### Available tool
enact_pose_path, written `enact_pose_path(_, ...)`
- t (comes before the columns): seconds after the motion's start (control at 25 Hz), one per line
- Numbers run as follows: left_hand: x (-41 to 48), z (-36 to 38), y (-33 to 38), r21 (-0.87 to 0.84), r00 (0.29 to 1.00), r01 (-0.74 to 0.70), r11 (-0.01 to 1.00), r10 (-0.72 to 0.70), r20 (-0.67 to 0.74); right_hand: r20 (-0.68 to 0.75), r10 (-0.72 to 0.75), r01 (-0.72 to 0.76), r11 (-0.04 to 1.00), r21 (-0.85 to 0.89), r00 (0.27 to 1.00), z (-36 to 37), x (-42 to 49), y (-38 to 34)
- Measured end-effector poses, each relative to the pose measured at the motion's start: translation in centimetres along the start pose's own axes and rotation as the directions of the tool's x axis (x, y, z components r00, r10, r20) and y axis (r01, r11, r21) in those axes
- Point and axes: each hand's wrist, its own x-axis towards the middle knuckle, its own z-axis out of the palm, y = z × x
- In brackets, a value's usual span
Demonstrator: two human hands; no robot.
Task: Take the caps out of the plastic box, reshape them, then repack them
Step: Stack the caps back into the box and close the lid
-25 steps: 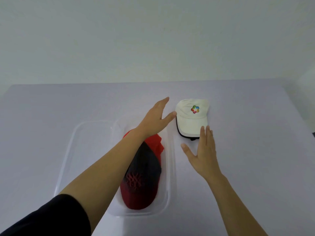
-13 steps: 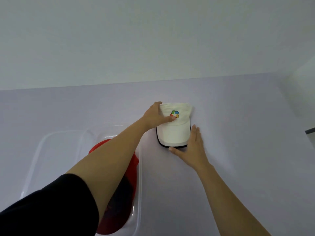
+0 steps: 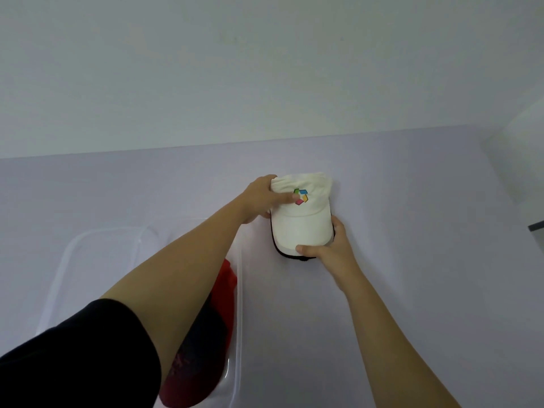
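Note:
A white cap [image 3: 300, 223] with a coloured logo and a dark brim edge sits on the pale table, right of the box. My left hand [image 3: 262, 198] grips the crown's left side, thumb across the front near the logo. My right hand [image 3: 329, 245] holds the brim's near right edge, thumb on top. A clear plastic box [image 3: 240, 290] stands at the lower left. Inside it lies a red and dark cap [image 3: 212, 334], mostly hidden under my left forearm.
The pale table [image 3: 412, 231] stretches to the right and far side, ending at a white wall. A dark object's corner [image 3: 536, 226] shows at the right edge of the view.
Both hands have closed on the white cap: the left moved onto the crown, the right curled around the brim. The view shifted, so the box sits lower and further left.

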Motion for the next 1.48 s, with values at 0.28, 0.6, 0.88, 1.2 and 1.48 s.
enact_pose_path(0.28,-6.7,-4.9,4.5,-0.021,0.972,-0.235,0.972,0.236,0.015,-0.027,-0.311,0.306,0.944,-0.123,0.950,1.8,-4.5,-4.5)
enact_pose_path(0.6,-16.4,-13.7,5.6,0.262,0.907,-0.388,0.884,0.416,-0.059,0.049,-0.317,0.320,0.920,-0.227,0.947,8.9,-10.4,-6.3)
enact_pose_path(0.88,-22.6,-20.3,2.6,0.242,0.858,-0.408,0.880,0.460,-0.228,0.496,-0.027,0.329,0.780,-0.533,0.868,14.2,-11.6,-3.7)
enact_pose_path(1.2,-23.6,-23.4,0.2,0.227,0.806,-0.476,0.850,0.525,-0.273,0.474,0.065,0.344,0.603,-0.720,0.878,16.5,-10.8,-5.6)
enact_pose_path(1.48,-21.2,-18.6,-3.9,0.627,0.512,-0.603,0.493,0.842,-0.169,0.576,-0.197,0.584,0.515,-0.628,0.793,16.1,-15.4,-5.5)
